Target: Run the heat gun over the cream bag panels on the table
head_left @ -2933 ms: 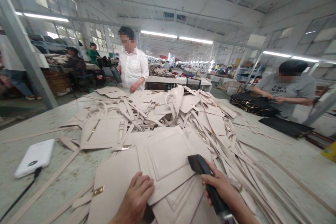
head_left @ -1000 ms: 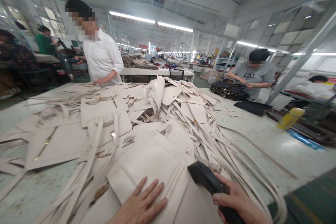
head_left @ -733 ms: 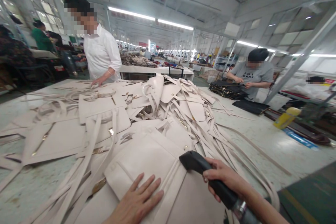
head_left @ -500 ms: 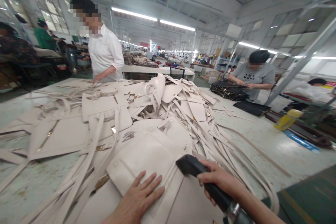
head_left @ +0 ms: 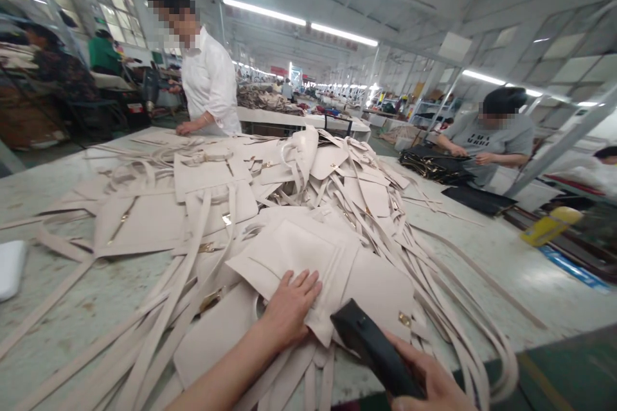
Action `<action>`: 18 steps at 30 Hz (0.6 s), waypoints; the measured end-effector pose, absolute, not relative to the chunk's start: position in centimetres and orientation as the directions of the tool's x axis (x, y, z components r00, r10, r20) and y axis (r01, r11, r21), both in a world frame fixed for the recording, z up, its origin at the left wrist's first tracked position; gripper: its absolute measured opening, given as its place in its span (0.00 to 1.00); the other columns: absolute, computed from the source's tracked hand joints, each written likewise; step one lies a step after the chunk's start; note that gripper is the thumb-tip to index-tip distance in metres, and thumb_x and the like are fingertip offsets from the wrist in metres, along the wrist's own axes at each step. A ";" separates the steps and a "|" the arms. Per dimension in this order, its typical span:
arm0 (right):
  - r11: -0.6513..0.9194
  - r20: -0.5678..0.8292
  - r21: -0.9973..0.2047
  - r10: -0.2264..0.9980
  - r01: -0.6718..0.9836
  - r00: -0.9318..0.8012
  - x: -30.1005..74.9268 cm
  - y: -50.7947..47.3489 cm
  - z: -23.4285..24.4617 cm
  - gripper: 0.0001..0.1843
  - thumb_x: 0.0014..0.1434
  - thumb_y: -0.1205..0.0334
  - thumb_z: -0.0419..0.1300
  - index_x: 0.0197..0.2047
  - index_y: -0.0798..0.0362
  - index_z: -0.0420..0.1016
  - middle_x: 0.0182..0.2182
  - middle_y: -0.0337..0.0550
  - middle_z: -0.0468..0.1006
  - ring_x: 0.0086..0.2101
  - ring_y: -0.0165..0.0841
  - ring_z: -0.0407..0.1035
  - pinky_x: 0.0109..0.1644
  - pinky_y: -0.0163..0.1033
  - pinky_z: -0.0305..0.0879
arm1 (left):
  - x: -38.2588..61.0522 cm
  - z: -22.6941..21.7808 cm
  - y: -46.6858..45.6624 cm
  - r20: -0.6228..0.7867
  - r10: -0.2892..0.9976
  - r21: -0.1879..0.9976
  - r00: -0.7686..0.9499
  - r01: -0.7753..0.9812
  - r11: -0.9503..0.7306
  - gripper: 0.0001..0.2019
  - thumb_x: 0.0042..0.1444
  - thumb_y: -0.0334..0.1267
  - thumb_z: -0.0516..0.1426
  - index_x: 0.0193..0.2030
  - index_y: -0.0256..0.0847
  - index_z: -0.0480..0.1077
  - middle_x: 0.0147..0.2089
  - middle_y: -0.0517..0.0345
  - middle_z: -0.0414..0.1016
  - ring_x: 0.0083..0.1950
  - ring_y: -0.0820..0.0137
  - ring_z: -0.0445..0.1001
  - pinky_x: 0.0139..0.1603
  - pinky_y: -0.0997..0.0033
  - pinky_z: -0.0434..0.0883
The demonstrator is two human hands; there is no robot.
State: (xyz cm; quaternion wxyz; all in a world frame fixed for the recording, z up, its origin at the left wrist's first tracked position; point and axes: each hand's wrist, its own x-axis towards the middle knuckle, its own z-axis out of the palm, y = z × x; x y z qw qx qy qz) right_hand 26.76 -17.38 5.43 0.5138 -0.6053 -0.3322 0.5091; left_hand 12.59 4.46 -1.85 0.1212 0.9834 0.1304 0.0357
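My left hand (head_left: pixel 292 308) lies flat, fingers stretched out, on a beige leather-like bag piece (head_left: pixel 274 257) with a stitched fold along its right side. In my right hand (head_left: pixel 429 379) is a black handheld tool (head_left: pixel 369 340) with a curved body and a broad, blunt head. The head points up and left, just right of the bag piece's lower corner; whether it touches anything I cannot tell. Under and behind the piece spreads a heap of similar beige bag parts (head_left: pixel 369 196) with long straps (head_left: pixel 197 231) and gold-coloured clasps (head_left: pixel 405 319).
A white-shirted person (head_left: pixel 212 83) stands across the table (head_left: pixel 58 282). At the right, a person in grey (head_left: pixel 501 131) handles black pieces (head_left: pixel 427 164). A yellow bottle (head_left: pixel 552 226) and a blue strip (head_left: pixel 573 268) lie on the right. Straps hang over the front edge.
My left hand has moved up and right, with the bag piece shifted the same way. My right hand and the black tool have come lower and nearer to me. The view has turned slightly left.
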 end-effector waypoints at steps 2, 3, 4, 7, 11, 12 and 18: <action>-0.275 -0.293 -0.956 0.920 -0.103 0.262 26.5 -18.0 4.6 0.36 0.35 0.60 0.68 0.52 0.52 0.69 0.48 0.44 0.72 0.50 0.44 0.63 0.56 0.43 0.56 | 12.8 -1.9 4.3 0.043 0.258 0.246 0.965 0.240 -0.939 0.38 0.38 0.35 0.55 0.60 0.40 0.51 0.65 0.48 0.48 0.64 0.55 0.47 0.61 0.44 0.42; -0.308 -0.320 -0.947 0.916 -0.085 0.242 26.4 -18.1 4.2 0.36 0.36 0.61 0.68 0.52 0.52 0.68 0.50 0.45 0.71 0.51 0.45 0.62 0.57 0.44 0.54 | 12.7 -1.9 4.3 0.040 0.245 0.252 0.969 0.228 -0.941 0.38 0.38 0.35 0.55 0.60 0.40 0.51 0.65 0.47 0.47 0.64 0.56 0.46 0.61 0.44 0.41; -0.336 -0.343 -0.939 0.914 -0.068 0.217 26.3 -18.1 3.7 0.36 0.38 0.61 0.68 0.53 0.54 0.67 0.50 0.47 0.70 0.51 0.46 0.62 0.57 0.46 0.54 | 12.5 -1.9 4.4 0.036 0.229 0.263 0.973 0.212 -0.941 0.38 0.39 0.36 0.55 0.60 0.39 0.50 0.65 0.47 0.47 0.65 0.56 0.45 0.62 0.44 0.40; -0.337 -0.342 -0.940 0.926 -0.059 0.158 25.8 -17.3 2.5 0.36 0.39 0.61 0.66 0.54 0.57 0.66 0.51 0.48 0.69 0.49 0.46 0.64 0.56 0.45 0.55 | 11.9 -1.9 4.6 0.027 0.204 0.308 0.979 0.186 -0.933 0.38 0.40 0.37 0.55 0.61 0.37 0.49 0.65 0.45 0.47 0.65 0.59 0.45 0.63 0.48 0.41; -0.351 -0.339 -0.936 0.920 0.028 0.196 24.5 -14.7 1.4 0.40 0.36 0.70 0.60 0.56 0.56 0.62 0.43 0.43 0.75 0.39 0.40 0.70 0.42 0.37 0.66 | 11.9 -1.9 4.4 0.064 0.281 0.381 0.958 0.237 -0.894 0.46 0.37 0.33 0.57 0.63 0.30 0.39 0.65 0.39 0.43 0.65 0.60 0.45 0.63 0.55 0.48; -0.361 -0.338 -0.930 0.914 0.069 0.224 24.1 -14.0 1.3 0.41 0.36 0.72 0.58 0.58 0.56 0.59 0.39 0.42 0.77 0.32 0.37 0.71 0.34 0.35 0.67 | 12.0 -1.9 4.2 0.076 0.308 0.401 0.949 0.253 -0.880 0.47 0.37 0.34 0.58 0.63 0.28 0.38 0.65 0.38 0.42 0.65 0.60 0.45 0.63 0.56 0.50; -0.334 -0.206 -0.925 0.843 0.184 0.496 23.3 -11.6 1.0 0.43 0.41 0.65 0.55 0.61 0.59 0.48 0.34 0.44 0.75 0.20 0.30 0.62 0.23 0.33 0.59 | 9.0 -0.7 4.3 0.234 0.304 0.437 0.923 0.179 -0.881 0.46 0.40 0.45 0.60 0.64 0.39 0.41 0.64 0.46 0.49 0.64 0.58 0.46 0.64 0.52 0.48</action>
